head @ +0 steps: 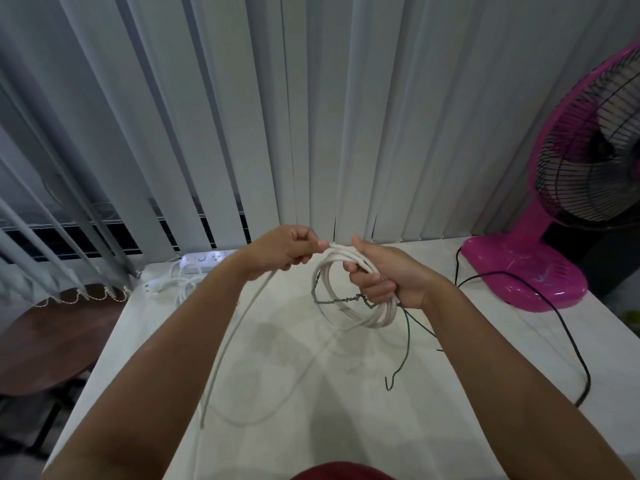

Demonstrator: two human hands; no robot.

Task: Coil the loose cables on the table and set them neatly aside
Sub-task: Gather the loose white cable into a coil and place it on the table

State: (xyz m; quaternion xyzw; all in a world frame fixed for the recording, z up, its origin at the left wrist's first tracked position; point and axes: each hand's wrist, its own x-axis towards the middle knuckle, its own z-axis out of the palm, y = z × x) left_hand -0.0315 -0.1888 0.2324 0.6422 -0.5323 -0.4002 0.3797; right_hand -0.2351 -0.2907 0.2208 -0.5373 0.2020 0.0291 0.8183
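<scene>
Head view, contents listed left to right.

Round table (41,348): dark wood, lower left of frame, beside the white table (311,393).

Blinds (242,116): grey vertical slats, filling the upper frame behind the table.

Power strip (207,260): white, at the table's far left corner, its own white cord (180,282) bunched just in front of it.

Left hand (284,251): centre of frame, raised above the table, fingers curled and pinching the white cable (353,299) near the top of its coil.

White cable: several loops gathered in a coil at centre, held off the table between both hands. A loose tail runs from the left hand down toward the lower left, past the left forearm, to a free end near the table's near left part.

Green wire (407,344): thin, kinked, crossing the coil and trailing down from the right hand to the tabletop.

Right hand (388,275): just right of centre, fist wrapped around the coil's right side, thumb up.

Black cord (540,299): lying on the table at right, curving from the fan base toward the right edge.

Fan (568,216): pink, black grille, standing at the table's far right.
</scene>
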